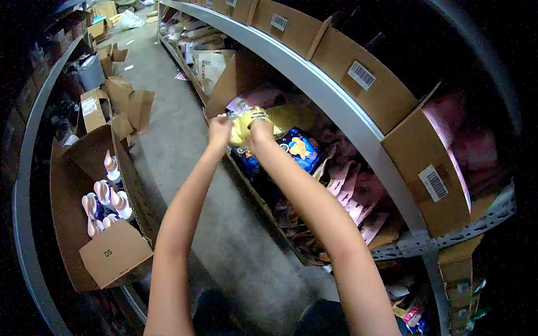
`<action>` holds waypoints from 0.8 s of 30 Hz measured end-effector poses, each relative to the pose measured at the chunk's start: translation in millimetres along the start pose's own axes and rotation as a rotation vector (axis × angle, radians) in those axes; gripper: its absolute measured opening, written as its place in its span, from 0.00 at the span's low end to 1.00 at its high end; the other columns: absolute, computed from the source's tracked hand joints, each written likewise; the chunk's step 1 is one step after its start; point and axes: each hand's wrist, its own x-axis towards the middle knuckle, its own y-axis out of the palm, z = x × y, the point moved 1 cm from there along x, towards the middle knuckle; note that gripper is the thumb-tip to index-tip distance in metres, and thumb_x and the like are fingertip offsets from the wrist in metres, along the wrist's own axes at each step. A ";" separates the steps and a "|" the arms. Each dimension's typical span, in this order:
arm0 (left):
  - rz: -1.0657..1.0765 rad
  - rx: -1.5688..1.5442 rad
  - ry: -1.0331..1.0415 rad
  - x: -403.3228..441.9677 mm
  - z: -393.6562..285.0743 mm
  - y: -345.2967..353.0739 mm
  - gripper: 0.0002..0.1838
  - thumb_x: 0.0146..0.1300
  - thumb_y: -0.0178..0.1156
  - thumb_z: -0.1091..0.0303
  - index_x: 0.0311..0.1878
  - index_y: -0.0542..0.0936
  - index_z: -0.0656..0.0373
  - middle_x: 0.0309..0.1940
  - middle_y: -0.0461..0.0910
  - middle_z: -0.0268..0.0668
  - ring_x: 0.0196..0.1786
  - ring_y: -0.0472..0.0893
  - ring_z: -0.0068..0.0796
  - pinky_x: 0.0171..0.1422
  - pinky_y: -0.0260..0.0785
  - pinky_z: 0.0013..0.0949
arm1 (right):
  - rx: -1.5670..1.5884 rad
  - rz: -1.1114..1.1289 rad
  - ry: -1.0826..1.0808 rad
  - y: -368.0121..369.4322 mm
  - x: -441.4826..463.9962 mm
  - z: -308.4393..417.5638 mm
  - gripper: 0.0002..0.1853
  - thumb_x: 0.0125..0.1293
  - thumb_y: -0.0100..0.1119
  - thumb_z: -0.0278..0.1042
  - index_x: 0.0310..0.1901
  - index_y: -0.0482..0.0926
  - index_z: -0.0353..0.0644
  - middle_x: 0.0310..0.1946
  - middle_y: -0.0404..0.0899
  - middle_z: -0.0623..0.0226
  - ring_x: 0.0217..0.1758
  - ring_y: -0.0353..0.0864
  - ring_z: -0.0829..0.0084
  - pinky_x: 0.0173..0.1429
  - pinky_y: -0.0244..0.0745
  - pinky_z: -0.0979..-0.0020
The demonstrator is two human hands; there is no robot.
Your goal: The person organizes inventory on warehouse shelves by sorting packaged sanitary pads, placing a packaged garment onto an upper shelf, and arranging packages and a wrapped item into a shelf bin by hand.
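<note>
A yellow item in a clear plastic bag (241,127) is held at the front edge of the low shelf box. My left hand (219,132) pinches the left side of the bag with closed fingers. On its right side my right hand (261,131) grips the same bag, fingers curled and partly hidden. Just below and to the right lies a shiny blue package (302,151) with an orange cartoon figure. More yellow material (294,116) sits behind my right hand. Pink packages (347,187) fill the nearer part of the shelf.
On the left, an open cardboard box (64,213) holds several pump bottles (115,168). A grey shelf beam (336,89) curves above my hands, with barcoded cardboard bins (358,70) over it. Loose cartons (95,109) stand along the concrete aisle (145,61).
</note>
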 end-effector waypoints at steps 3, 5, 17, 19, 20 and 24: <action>0.261 0.811 0.527 -9.0 7.8 14.5 0.40 0.35 0.63 0.53 0.52 0.59 0.56 0.51 0.59 0.47 0.55 0.58 0.42 0.54 0.54 0.43 | -0.131 -0.229 -0.247 5.8 27.4 -7.4 0.13 0.48 0.40 0.28 0.38 0.66 0.37 0.35 0.69 0.58 0.36 0.71 0.66 0.37 0.66 0.61; 0.270 1.049 0.485 -15.8 5.3 22.8 0.55 0.26 0.67 0.49 0.59 0.45 0.46 0.57 0.47 0.50 0.59 0.47 0.54 0.56 0.44 0.56 | -0.117 -0.102 -0.132 -5.8 42.8 17.5 0.14 0.46 0.40 0.27 0.34 0.67 0.28 0.31 0.71 0.52 0.31 0.73 0.62 0.33 0.68 0.62; 0.393 0.961 0.674 15.5 -0.5 51.4 0.49 0.20 0.67 0.60 0.55 0.57 0.46 0.51 0.59 0.46 0.54 0.59 0.49 0.53 0.55 0.50 | -1.665 0.006 -0.774 -34.6 143.1 82.4 0.19 0.51 0.39 0.35 0.40 0.68 0.29 0.42 0.68 0.47 0.47 0.67 0.55 0.52 0.59 0.64; 0.380 0.856 0.717 21.0 4.2 45.1 0.45 0.20 0.66 0.59 0.51 0.61 0.48 0.49 0.61 0.46 0.51 0.62 0.47 0.54 0.56 0.42 | -1.338 -0.207 -0.863 -44.1 137.1 105.3 0.19 0.51 0.39 0.35 0.40 0.68 0.29 0.42 0.68 0.47 0.47 0.67 0.55 0.52 0.59 0.64; 0.337 0.768 0.724 18.9 2.4 38.5 0.44 0.21 0.67 0.60 0.51 0.62 0.48 0.47 0.62 0.46 0.50 0.62 0.47 0.53 0.57 0.41 | -1.231 -0.264 -0.906 -50.6 134.8 113.2 0.19 0.51 0.39 0.35 0.40 0.68 0.29 0.42 0.68 0.47 0.47 0.67 0.55 0.52 0.59 0.64; 0.102 0.548 0.744 21.6 6.0 24.6 0.41 0.22 0.66 0.61 0.49 0.63 0.50 0.43 0.64 0.44 0.48 0.63 0.43 0.52 0.58 0.39 | -1.274 -0.130 -1.016 -70.6 130.9 134.7 0.19 0.52 0.39 0.36 0.40 0.68 0.30 0.42 0.68 0.47 0.47 0.67 0.55 0.52 0.59 0.64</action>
